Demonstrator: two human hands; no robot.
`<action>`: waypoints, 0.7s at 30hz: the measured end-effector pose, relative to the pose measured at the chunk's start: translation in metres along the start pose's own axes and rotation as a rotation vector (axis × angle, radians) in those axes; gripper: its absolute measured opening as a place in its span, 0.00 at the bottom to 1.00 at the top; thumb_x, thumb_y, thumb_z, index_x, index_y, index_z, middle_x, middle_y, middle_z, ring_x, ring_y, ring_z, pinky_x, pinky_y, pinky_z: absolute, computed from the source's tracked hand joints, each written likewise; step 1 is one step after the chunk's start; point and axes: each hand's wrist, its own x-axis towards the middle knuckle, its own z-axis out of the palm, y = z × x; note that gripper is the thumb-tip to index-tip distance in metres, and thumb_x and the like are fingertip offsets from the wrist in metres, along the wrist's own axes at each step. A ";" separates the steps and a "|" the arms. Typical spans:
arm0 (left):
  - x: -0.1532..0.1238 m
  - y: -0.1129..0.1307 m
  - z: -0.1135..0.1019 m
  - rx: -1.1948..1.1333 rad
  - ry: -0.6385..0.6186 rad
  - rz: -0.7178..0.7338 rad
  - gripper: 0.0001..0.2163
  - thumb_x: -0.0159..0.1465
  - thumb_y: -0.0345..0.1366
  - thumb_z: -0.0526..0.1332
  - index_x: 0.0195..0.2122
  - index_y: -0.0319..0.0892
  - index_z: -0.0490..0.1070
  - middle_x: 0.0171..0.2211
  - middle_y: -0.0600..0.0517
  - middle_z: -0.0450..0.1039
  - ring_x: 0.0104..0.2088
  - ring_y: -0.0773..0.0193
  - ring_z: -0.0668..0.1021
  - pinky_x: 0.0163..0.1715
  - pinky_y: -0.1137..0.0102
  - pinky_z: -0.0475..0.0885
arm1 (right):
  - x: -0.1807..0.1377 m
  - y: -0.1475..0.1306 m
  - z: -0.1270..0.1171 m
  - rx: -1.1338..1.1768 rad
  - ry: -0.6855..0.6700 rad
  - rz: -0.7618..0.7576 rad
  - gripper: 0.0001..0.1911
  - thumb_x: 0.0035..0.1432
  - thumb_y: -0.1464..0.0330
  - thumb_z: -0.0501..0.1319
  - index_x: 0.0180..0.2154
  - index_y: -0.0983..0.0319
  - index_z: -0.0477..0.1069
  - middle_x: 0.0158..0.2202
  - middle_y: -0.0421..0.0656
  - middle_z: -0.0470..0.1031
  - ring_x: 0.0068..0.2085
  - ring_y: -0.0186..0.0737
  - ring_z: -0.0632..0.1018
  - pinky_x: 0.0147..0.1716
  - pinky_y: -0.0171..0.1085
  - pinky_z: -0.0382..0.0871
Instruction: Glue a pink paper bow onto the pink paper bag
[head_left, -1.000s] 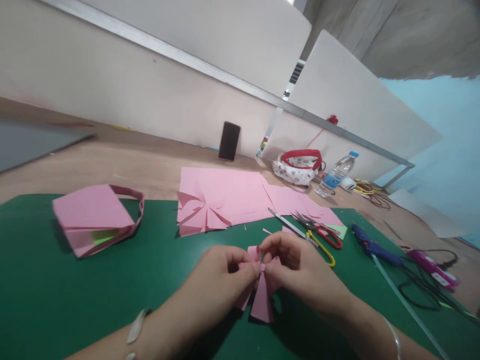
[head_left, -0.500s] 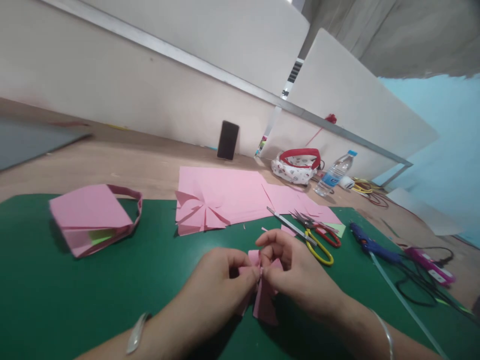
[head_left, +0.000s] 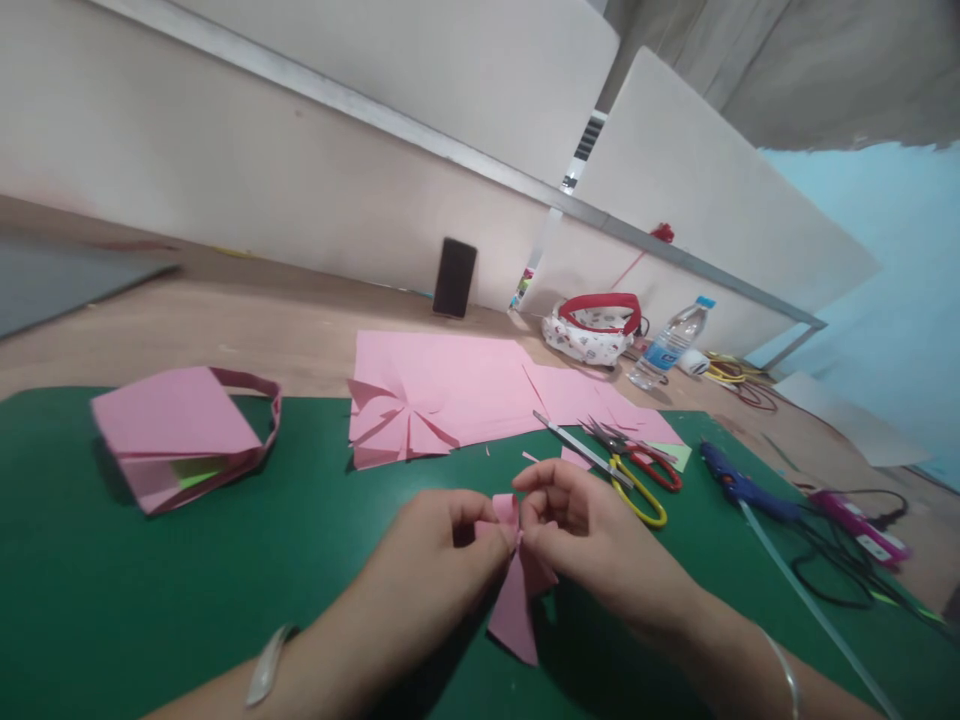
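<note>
A small folded pink paper piece (head_left: 516, 600), pinched at its middle like a bow, is held over the green cutting mat (head_left: 150, 580). My left hand (head_left: 435, 565) grips it from the left with thumb and fingers closed. From the right, my right hand (head_left: 592, 540) pinches the same middle point, fingers curled. The paper's lower tail hangs down between the two hands; its upper part is mostly hidden by my fingers.
A pink paper bag (head_left: 184, 435) lies at the mat's left. Pink sheets (head_left: 450, 385) with a folded pink fan (head_left: 394, 430) lie ahead. Scissors (head_left: 637, 475), a blue glue gun (head_left: 739, 488), a water bottle (head_left: 670, 345), a pouch (head_left: 596, 330) and a phone (head_left: 454, 278) stand to the right and behind.
The pink piece has turned between my fingers, its tail now pointing down and left. Both hands stayed close together and kept their pinch.
</note>
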 end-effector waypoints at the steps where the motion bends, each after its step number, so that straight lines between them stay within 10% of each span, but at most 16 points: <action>1: 0.000 -0.001 0.000 0.006 -0.002 0.009 0.11 0.56 0.41 0.54 0.22 0.41 0.68 0.15 0.60 0.55 0.18 0.70 0.58 0.19 0.73 0.50 | 0.000 0.001 0.001 -0.011 -0.005 -0.006 0.15 0.48 0.75 0.60 0.40 0.63 0.63 0.25 0.33 0.65 0.24 0.28 0.66 0.25 0.31 0.60; 15: 0.000 0.001 0.002 0.046 0.021 0.028 0.14 0.55 0.44 0.56 0.21 0.40 0.70 0.16 0.57 0.59 0.19 0.69 0.60 0.19 0.74 0.52 | 0.003 0.003 0.002 -0.052 0.015 -0.012 0.18 0.48 0.75 0.59 0.43 0.63 0.62 0.23 0.32 0.62 0.22 0.28 0.63 0.22 0.31 0.57; 21: 0.002 0.002 -0.004 -0.002 0.329 0.095 0.15 0.53 0.44 0.60 0.38 0.41 0.74 0.30 0.49 0.76 0.28 0.60 0.73 0.27 0.70 0.65 | 0.006 0.002 -0.005 0.146 0.094 -0.019 0.23 0.45 0.74 0.61 0.45 0.63 0.61 0.23 0.32 0.64 0.24 0.29 0.64 0.24 0.31 0.57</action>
